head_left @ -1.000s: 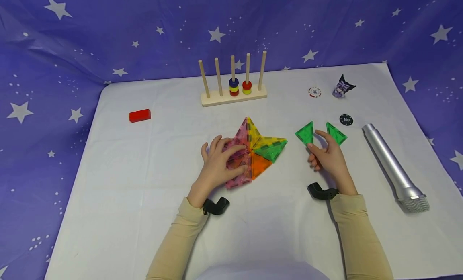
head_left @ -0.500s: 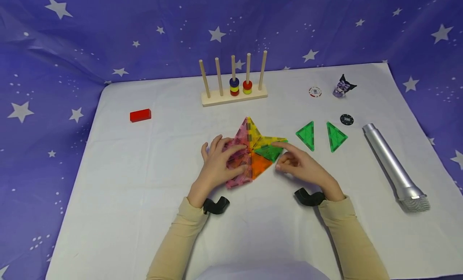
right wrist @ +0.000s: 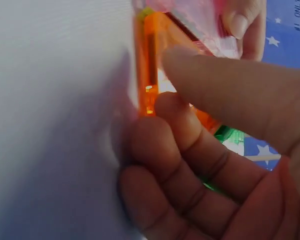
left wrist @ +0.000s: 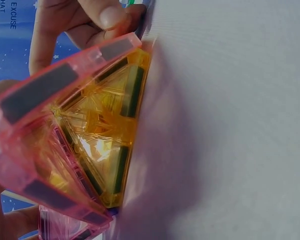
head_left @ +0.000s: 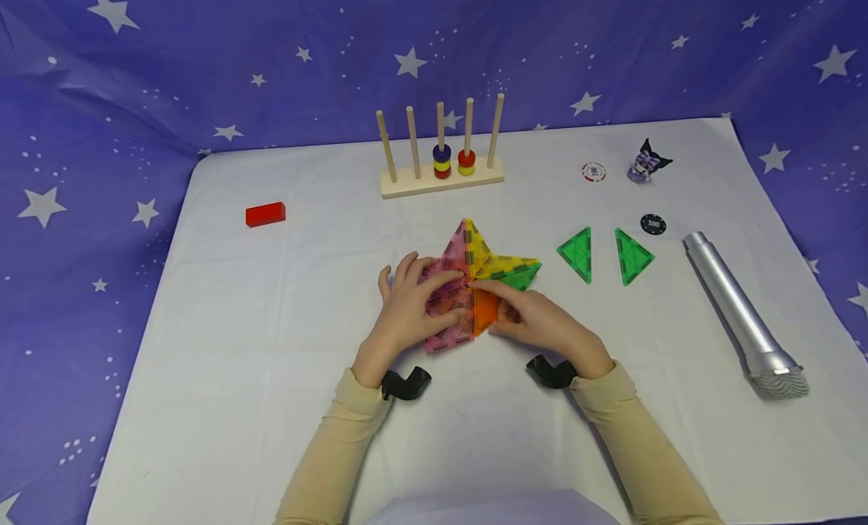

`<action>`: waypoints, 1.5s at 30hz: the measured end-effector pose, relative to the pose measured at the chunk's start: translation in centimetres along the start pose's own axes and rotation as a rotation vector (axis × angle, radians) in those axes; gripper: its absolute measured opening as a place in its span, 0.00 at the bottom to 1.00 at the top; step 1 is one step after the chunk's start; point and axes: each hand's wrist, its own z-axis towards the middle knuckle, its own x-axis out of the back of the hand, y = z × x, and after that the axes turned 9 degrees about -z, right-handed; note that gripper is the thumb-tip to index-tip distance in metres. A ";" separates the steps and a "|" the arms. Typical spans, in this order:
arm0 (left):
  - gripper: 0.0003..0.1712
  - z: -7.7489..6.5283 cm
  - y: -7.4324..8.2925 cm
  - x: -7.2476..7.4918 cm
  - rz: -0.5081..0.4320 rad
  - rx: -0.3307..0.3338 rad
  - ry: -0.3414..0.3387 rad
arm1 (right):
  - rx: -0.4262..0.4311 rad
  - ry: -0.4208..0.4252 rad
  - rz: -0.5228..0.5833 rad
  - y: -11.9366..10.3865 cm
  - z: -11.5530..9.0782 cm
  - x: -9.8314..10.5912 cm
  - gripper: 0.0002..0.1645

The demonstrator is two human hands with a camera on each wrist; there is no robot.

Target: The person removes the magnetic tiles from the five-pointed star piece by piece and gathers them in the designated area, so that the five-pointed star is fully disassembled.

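A star-like build of translucent magnetic tiles, with pink (head_left: 456, 245), yellow (head_left: 478, 254), green (head_left: 518, 277) and orange (head_left: 484, 308) triangles, stands mid-table. My left hand (head_left: 407, 306) holds its pink side, thumb low and fingers spread across the tiles. Close up in the left wrist view, a pink triangular tile (left wrist: 40, 92) meets an orange-yellow one (left wrist: 102, 120). My right hand (head_left: 542, 325) is on the orange tile, index finger reaching the star's centre. In the right wrist view its thumb lies against the orange tile (right wrist: 151, 55) and the other fingers curl at its edge.
Two loose green triangular tiles (head_left: 579, 254) (head_left: 634, 257) lie to the right. Farther right is a silver microphone (head_left: 742, 306). Behind stand a pegged wooden rack (head_left: 407, 184) with rings and a small figurine (head_left: 647, 163). Chips (head_left: 653, 224) and a red block (head_left: 266, 215) also lie about.
My right hand has let go of the loose green triangle, which stays on the table, and moved left onto the star's orange tile. The left hand has kept its place on the pink side.
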 end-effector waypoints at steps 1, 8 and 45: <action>0.28 0.0 0.0 0.0 0.000 0.000 0.000 | 0.000 0.003 -0.012 0.0 0.0 0.0 0.37; 0.28 0.1 -0.1 0.0 0.011 0.004 0.000 | -0.006 0.003 -0.049 -0.2 0.1 -0.1 0.37; 0.28 0.0 -0.1 0.0 -0.026 0.009 -0.001 | -0.025 0.117 0.032 1.5 -2.7 -0.5 0.16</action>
